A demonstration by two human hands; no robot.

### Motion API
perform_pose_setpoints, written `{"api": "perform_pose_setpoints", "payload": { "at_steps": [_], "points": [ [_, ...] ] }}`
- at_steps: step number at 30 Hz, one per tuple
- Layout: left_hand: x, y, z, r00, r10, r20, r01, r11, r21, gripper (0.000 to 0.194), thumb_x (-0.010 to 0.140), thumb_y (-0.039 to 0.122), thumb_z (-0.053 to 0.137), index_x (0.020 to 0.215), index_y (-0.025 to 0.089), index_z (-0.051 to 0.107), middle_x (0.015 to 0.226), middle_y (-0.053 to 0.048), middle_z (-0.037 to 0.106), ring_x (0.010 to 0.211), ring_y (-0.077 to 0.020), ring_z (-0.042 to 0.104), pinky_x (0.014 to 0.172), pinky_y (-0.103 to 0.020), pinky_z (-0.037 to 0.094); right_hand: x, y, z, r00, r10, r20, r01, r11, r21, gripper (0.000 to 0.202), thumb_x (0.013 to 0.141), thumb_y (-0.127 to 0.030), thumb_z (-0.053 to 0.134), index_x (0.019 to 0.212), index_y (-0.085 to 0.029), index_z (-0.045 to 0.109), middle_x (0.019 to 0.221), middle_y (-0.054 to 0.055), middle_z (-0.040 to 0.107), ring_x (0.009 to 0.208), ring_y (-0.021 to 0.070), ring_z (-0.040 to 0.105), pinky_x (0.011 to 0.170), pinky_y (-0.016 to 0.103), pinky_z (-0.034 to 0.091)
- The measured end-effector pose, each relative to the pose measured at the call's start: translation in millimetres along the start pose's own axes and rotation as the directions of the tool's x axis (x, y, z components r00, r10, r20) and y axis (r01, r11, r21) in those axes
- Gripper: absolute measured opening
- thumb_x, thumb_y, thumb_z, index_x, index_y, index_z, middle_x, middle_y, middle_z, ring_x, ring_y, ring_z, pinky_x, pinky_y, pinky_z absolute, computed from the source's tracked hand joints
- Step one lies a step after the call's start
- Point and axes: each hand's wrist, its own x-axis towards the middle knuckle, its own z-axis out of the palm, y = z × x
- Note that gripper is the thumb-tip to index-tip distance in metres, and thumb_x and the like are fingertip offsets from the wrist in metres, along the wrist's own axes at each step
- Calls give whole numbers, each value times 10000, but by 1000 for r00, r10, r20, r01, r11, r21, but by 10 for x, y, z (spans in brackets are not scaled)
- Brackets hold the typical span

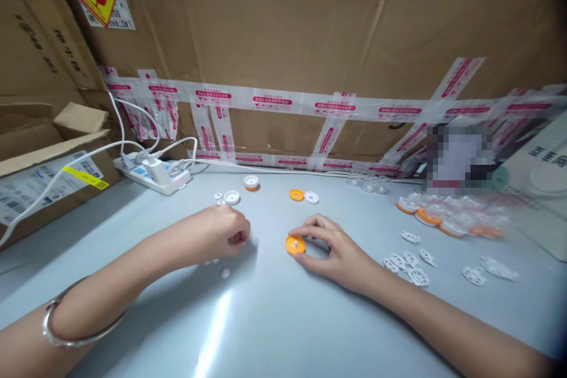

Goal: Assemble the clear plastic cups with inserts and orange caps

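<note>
Pale blue counter (283, 319) across lower frame. Right hand (332, 251), right of centre, thumb and fingers gripping rim of orange disc. Left hand (224, 229), left of centre, fingers curled closed; cannot tell if anything inside. Orange disc (290, 248), mid-frame between hands: round, no long axis; right hand nearer, left well apart. Small pale piece (295, 244) at disc's middle.

The disc (293, 251) is orange, the tabletop (274, 325) grey-blue, the spoked pieces (417, 277) white, the carton (287, 23) brown and its tape (305, 107) pink-printed white.
</note>
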Motion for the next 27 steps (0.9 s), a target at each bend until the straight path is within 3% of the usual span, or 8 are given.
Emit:
{"api": "perform_pose_setpoints", "payload": {
  "at_steps": [2, 5, 8, 12, 19, 27],
  "points": [
    [85, 86, 82, 986, 74, -149, -84, 994, -63, 150, 737, 118, 510, 767, 180, 643, 735, -14, 672, 644, -128, 593, 616, -218, 415, 6, -4, 4, 1000, -8, 9, 8, 1000, -19, 265, 741, -263, 624, 1004, -287, 643, 955, 26, 563, 953, 186, 530, 898, 359, 391],
    [217, 202, 246, 907, 214, -363, -246, 968, -44, 136, 829, 164, 492, 833, 168, 628, 770, -26, 679, 690, -127, 605, 651, -234, 417, 15, -5, 11, 1000, -19, 12, 19, 999, -38, 290, 731, -266, 637, 1017, -310, 646, 942, 20, 561, 941, 186, 533, 891, 370, 380],
    [305, 245, 398, 832, 353, -428, -331, 935, 128, 165, 872, 167, 457, 831, 172, 616, 768, -25, 678, 705, -128, 605, 643, -256, 384, 17, 2, 16, 1000, -28, 6, 28, 998, -49, 305, 730, -273, 640, 1031, -324, 648, 927, 21, 561, 931, 188, 537, 882, 377, 379],
    [326, 228, 469, 781, 446, -437, -356, 893, 275, 189, 886, 147, 435, 849, 181, 618, 775, -21, 681, 700, -120, 600, 630, -268, 356, 12, 20, 19, 999, -39, 15, 40, 998, -57, 322, 730, -278, 641, 1046, -339, 645, 922, 20, 560, 927, 189, 535, 873, 379, 377],
    [286, 228, 415, 764, 507, -399, -413, 859, 302, 177, 894, 151, 448, 837, 176, 614, 811, -6, 704, 737, -124, 605, 671, -289, 345, 3, 56, 35, 998, -55, 7, 55, 998, -31, 337, 729, -278, 642, 1059, -346, 639, 934, 19, 550, 942, 187, 523, 874, 374, 363],
    [272, 244, 402, 819, 461, -341, -423, 888, 182, 181, 874, 133, 455, 910, 192, 622, 900, -22, 696, 857, -155, 585, 745, -316, 340, 3, 39, 22, 999, -49, 10, 49, 998, -36, 329, 731, -285, 639, 1054, -350, 640, 931, 12, 551, 940, 185, 526, 870, 368, 367]
  ]
}}
